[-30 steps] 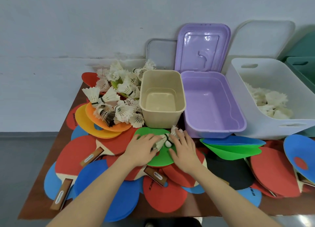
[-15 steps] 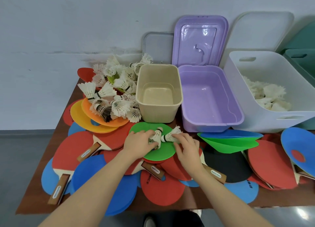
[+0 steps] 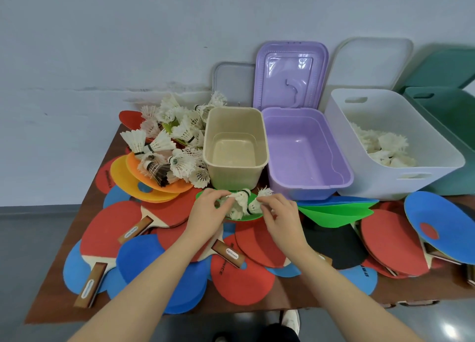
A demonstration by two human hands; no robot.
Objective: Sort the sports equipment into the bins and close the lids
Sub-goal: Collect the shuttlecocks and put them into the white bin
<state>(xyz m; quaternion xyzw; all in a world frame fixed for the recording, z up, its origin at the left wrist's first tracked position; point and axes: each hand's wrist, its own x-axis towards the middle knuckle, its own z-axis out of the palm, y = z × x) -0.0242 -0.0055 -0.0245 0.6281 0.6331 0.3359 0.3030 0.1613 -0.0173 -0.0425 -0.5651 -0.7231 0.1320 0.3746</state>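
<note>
Two white shuttlecocks (image 3: 240,203) rest over a green paddle (image 3: 246,217) just in front of the beige bin (image 3: 235,146). My left hand (image 3: 207,213) pinches the left shuttlecock's feathers. My right hand (image 3: 279,213) grips the right shuttlecock (image 3: 259,200) by its feathers. The beige bin and the purple bin (image 3: 305,151) stand open with nothing inside. The white bin (image 3: 385,146) at the right holds several shuttlecocks. A pile of shuttlecocks (image 3: 174,146) lies at the back left on orange and yellow paddles.
Red, blue and black table tennis paddles (image 3: 110,228) cover the brown table. A stack of green and blue paddles (image 3: 334,210) lies right of my hands. Lids lean on the wall: purple lid (image 3: 291,77), grey lid (image 3: 234,84), white lid (image 3: 370,64). A green bin (image 3: 444,110) stands far right.
My hands closed on the two shuttlecocks over the green paddle and lifted them slightly. The camera tilted, so the scene shifted in view.
</note>
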